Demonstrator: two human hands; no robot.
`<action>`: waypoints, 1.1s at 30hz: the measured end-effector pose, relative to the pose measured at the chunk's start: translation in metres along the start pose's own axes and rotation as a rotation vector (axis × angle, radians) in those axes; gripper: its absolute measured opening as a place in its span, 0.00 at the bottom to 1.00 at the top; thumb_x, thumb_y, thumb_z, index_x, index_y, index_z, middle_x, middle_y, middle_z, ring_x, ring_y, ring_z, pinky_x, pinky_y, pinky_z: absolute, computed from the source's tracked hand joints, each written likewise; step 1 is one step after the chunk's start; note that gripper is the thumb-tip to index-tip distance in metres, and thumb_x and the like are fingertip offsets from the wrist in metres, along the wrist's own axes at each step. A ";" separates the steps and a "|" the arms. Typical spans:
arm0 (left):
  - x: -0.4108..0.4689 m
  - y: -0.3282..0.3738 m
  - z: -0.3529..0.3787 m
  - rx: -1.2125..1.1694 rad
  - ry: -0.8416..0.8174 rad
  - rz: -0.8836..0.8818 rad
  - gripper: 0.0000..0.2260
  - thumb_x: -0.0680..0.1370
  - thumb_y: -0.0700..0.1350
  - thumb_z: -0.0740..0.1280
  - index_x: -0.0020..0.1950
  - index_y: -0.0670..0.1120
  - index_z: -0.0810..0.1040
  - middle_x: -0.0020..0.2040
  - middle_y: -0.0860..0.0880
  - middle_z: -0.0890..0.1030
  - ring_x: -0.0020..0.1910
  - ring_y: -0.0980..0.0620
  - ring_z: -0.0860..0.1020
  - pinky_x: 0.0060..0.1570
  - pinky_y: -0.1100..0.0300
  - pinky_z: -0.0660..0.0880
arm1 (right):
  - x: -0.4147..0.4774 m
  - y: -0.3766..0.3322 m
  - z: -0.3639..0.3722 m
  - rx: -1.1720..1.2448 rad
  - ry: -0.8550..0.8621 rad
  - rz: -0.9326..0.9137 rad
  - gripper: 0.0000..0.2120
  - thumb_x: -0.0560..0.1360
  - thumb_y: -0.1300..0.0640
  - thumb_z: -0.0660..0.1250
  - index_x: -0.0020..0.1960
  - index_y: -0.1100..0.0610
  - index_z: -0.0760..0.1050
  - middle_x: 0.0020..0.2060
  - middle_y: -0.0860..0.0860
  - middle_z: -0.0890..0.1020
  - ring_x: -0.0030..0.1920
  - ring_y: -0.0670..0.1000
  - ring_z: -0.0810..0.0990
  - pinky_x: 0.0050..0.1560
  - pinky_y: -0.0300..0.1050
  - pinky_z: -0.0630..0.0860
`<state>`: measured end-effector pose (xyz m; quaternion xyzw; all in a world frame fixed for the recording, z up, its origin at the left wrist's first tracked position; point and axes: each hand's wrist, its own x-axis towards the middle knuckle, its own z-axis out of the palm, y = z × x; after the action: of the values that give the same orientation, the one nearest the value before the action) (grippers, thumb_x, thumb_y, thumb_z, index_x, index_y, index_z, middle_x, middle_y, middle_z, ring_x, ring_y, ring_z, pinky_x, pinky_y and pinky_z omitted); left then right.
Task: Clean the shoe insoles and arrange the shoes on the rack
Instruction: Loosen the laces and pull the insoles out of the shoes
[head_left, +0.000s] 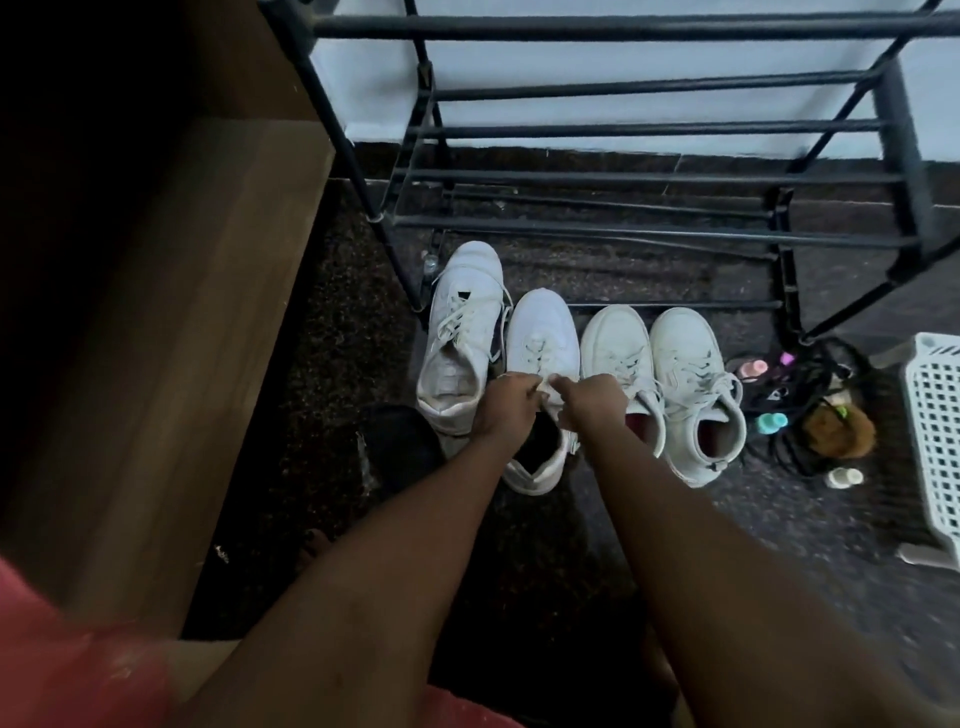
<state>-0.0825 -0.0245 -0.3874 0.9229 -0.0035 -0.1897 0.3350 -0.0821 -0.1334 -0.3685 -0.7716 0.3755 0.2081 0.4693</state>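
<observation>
Several white sneakers stand in a row on the dark floor in front of a black metal shoe rack (623, 179). Both my hands are at the second sneaker from the left (543, 332). My left hand (506, 402) and my right hand (592, 397) each pinch the top of its tongue, above the dark opening. A larger white sneaker (462, 332) stands to its left. A pair of white high-tops (613, 343) (685, 364) stands to its right, with reddish insoles showing. The rack's shelves hold nothing.
A wooden cabinet (171, 332) stands close on the left. A black bag with small bottles and a brown brush (836, 426) lies right of the shoes. A white plastic basket (935, 431) sits at the right edge. A dark cloth (400, 441) lies by my left forearm.
</observation>
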 end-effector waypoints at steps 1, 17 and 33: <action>0.002 0.001 0.000 0.001 0.019 -0.045 0.10 0.78 0.44 0.64 0.53 0.42 0.82 0.51 0.42 0.82 0.52 0.44 0.79 0.52 0.51 0.74 | 0.002 0.000 0.004 0.014 -0.030 0.011 0.20 0.74 0.48 0.68 0.33 0.62 0.71 0.25 0.54 0.76 0.24 0.49 0.73 0.20 0.36 0.65; 0.020 0.037 -0.039 -0.487 0.195 -0.106 0.03 0.79 0.41 0.62 0.46 0.45 0.74 0.40 0.48 0.79 0.37 0.49 0.77 0.40 0.59 0.74 | -0.010 -0.053 -0.015 0.528 -0.214 -0.309 0.12 0.78 0.62 0.63 0.36 0.59 0.74 0.36 0.57 0.77 0.39 0.55 0.76 0.43 0.52 0.75; 0.050 0.063 -0.094 -0.506 0.306 0.051 0.08 0.80 0.38 0.60 0.59 0.42 0.73 0.52 0.42 0.80 0.48 0.46 0.79 0.46 0.56 0.75 | 0.003 -0.015 -0.020 0.027 -0.082 -0.252 0.07 0.72 0.65 0.67 0.37 0.58 0.81 0.37 0.59 0.82 0.42 0.58 0.81 0.48 0.51 0.78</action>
<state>0.0047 -0.0218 -0.2993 0.8277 0.0714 -0.0346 0.5556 -0.0688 -0.1481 -0.3523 -0.7970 0.2588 0.1739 0.5172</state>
